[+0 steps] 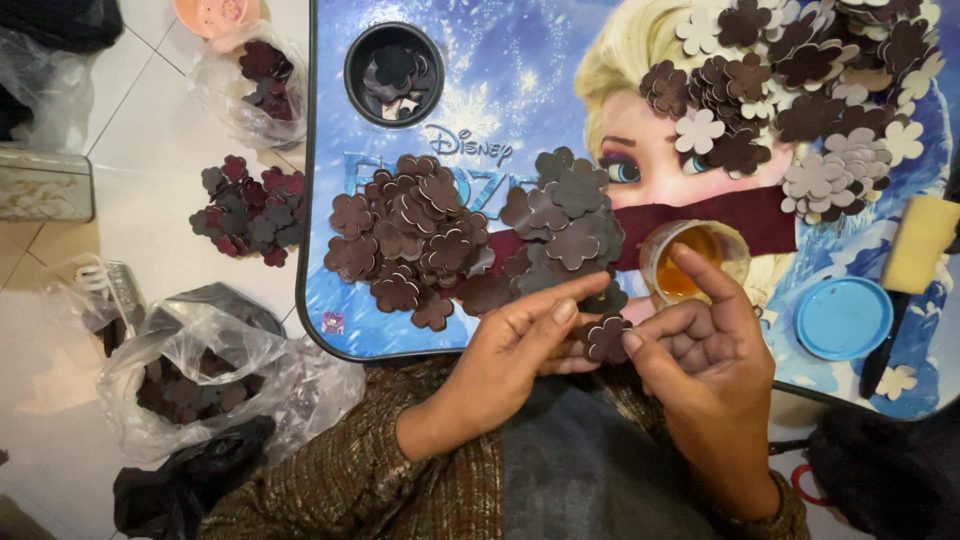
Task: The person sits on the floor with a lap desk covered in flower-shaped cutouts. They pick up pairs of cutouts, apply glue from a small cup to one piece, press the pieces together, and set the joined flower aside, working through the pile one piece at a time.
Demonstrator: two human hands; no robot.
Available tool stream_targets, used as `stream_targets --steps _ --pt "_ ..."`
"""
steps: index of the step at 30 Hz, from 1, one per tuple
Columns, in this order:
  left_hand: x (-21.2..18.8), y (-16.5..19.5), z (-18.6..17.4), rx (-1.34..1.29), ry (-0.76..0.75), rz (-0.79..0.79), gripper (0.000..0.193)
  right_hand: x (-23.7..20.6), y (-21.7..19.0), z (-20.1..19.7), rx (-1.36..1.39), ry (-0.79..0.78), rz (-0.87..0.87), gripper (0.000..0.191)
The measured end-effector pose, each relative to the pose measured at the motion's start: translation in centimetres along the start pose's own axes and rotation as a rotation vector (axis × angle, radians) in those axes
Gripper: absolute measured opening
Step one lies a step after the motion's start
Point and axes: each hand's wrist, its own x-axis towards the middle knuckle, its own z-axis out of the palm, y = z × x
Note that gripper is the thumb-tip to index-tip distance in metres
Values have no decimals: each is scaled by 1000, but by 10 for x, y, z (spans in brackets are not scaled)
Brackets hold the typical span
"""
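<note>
A small dark brown flower-shaped cutout (606, 337) is pinched between my left hand (510, 340) and my right hand (700, 345), just above the near edge of a blue printed lap table (330, 200). My right forefinger reaches up over a small clear cup of amber liquid (690, 262). A heap of brown flower cutouts (440, 245) lies on the table left of my hands. A dark red strip of material (760, 215) runs under the cup.
A second heap of brown and pale flower cutouts (810, 90) fills the far right. A black cup holder (394, 73) holds a few cutouts. A blue lid (843, 317) and yellow sponge (918, 243) sit right. Plastic bags of cutouts (200, 375) and a loose pile (248, 208) lie on the floor.
</note>
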Motion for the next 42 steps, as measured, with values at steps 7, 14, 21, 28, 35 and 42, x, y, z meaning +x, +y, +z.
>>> stream_targets --steps 7,14,21,28,35,42 --pt "3 -3 6 -8 44 86 62 3 8 5 19 -10 -55 77" --pt "5 6 12 10 135 72 63 -1 0 4 -54 25 -82 79" --pt "5 9 10 44 144 57 64 2 -1 -2 -7 25 -29 77" --pt "4 5 13 30 133 52 67 3 11 -2 56 -70 -14 76" --pt "3 8 13 112 169 47 65 4 15 -6 93 -74 8 75" --pt "6 4 12 95 163 49 61 3 15 -7 55 -69 40 76"
